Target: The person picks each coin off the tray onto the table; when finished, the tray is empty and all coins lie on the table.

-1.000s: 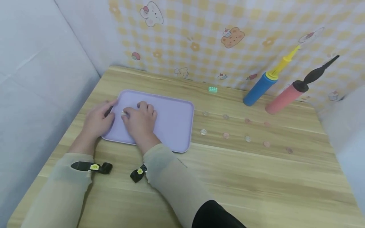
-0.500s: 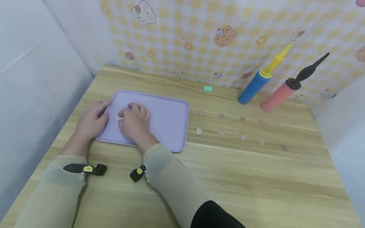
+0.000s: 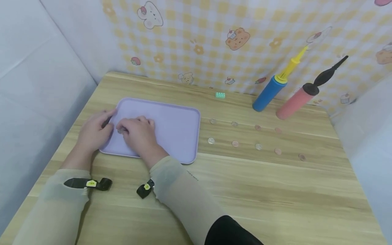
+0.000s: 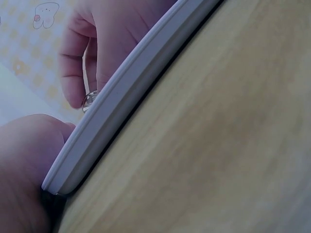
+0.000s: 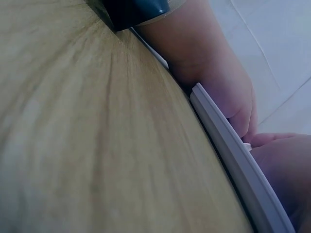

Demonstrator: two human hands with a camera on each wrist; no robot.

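A shallow lilac tray (image 3: 174, 131) lies on the wooden table (image 3: 245, 190). Over its left part, my right hand (image 3: 139, 134) pinches a shiny silver coin (image 3: 121, 130) between thumb and index finger. The same coin (image 4: 90, 101) shows just behind the tray rim (image 4: 121, 92) in the left wrist view. At the tray's left side my left hand (image 3: 93, 132) holds the rim, thumb on the inner side; its other fingers are mostly hidden. In the right wrist view, both hands come close together above the rim (image 5: 243, 160).
Right of the tray, silver coins (image 3: 211, 141) and copper-coloured coins (image 3: 235, 144) lie spaced in two rows. A mint-green toy brick (image 3: 220, 95) sits near the back edge. A blue and yellow hand pump (image 3: 269, 93) and a pink and black one (image 3: 293, 101) stand at the back right.
My right hand has shifted left and nearer across the tray with the coin, coming closer to my left hand. The head view has turned slightly; the left hand keeps its place at the rim.
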